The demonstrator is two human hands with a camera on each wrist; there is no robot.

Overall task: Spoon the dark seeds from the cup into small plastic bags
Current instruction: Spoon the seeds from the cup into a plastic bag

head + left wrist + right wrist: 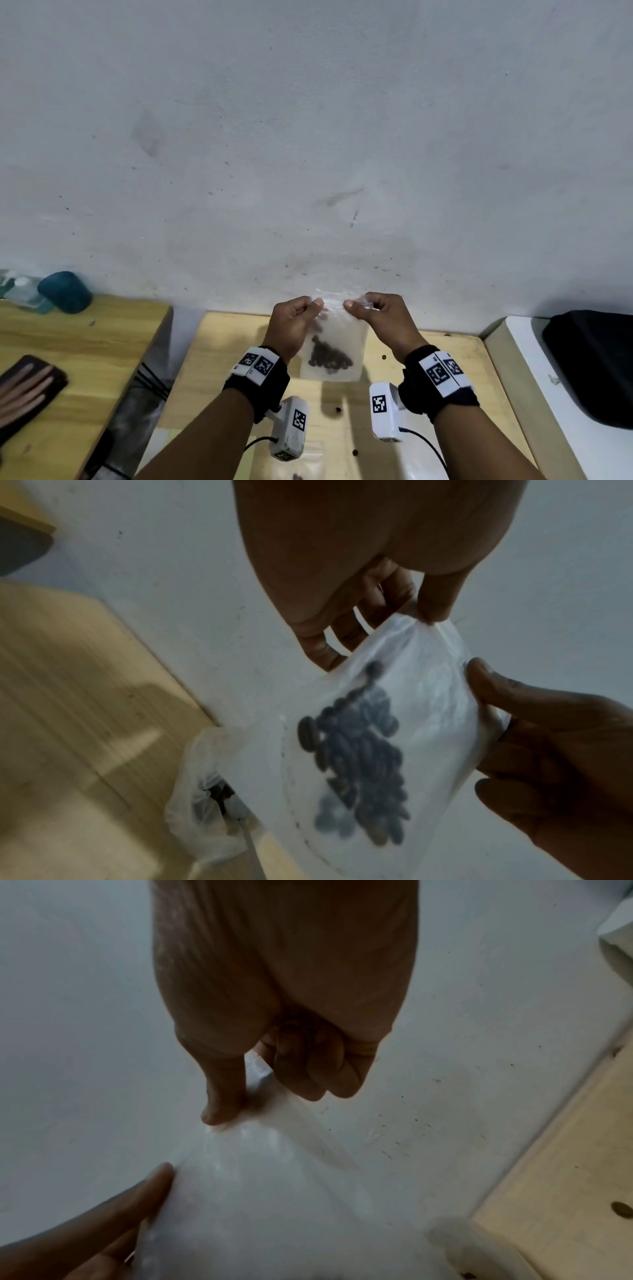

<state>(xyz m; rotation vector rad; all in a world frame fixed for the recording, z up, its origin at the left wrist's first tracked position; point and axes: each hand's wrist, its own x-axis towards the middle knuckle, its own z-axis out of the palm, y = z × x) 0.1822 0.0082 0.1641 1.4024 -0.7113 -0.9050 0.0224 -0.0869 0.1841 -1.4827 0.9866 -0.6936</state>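
Note:
A small clear plastic bag (337, 337) hangs in the air above the wooden table (445, 377), with a heap of dark seeds (329, 359) in its bottom. My left hand (317, 305) pinches the bag's top edge on the left. My right hand (350, 305) pinches the same edge on the right, thumbs close together. The left wrist view shows the bag (431, 691) and seeds (359, 764) from below. A translucent white cup (205, 791) stands on the table under the bag; its rim (479, 1250) also shows in the right wrist view.
Loose seeds (338, 409) lie on the table. Another small bag (305, 462) lies near the front edge. A teal cup (65, 291) and a dark case (27, 387) sit on the left table. A black object (596, 363) lies on the white surface at the right. A wall stands close behind.

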